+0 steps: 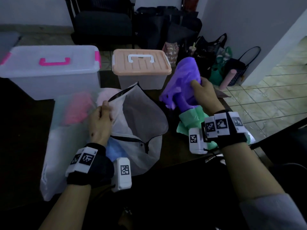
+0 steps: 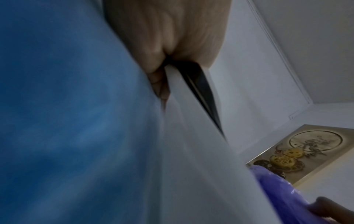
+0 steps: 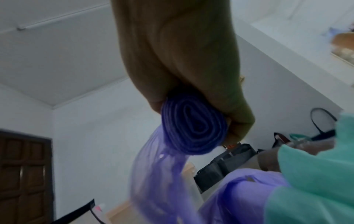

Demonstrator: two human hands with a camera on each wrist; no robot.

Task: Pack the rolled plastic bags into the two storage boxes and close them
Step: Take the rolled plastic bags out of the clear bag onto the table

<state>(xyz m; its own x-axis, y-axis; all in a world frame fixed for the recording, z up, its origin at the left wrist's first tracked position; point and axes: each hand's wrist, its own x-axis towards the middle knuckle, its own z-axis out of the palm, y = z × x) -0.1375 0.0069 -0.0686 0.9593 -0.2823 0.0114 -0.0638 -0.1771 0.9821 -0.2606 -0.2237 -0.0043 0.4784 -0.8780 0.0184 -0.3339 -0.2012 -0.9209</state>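
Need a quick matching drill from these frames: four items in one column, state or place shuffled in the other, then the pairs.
Column 1:
1. purple roll
2. zip pouch
3. peach-lid box
4. green bags

Column 2:
A. lid on, behind the pouch
B. lying on the table under the right wrist
C. edge pinched by the left hand, mouth open
D. gripped by the right hand, tail hanging loose

Pairs: 1-D, 2-C, 3-A, 4-B
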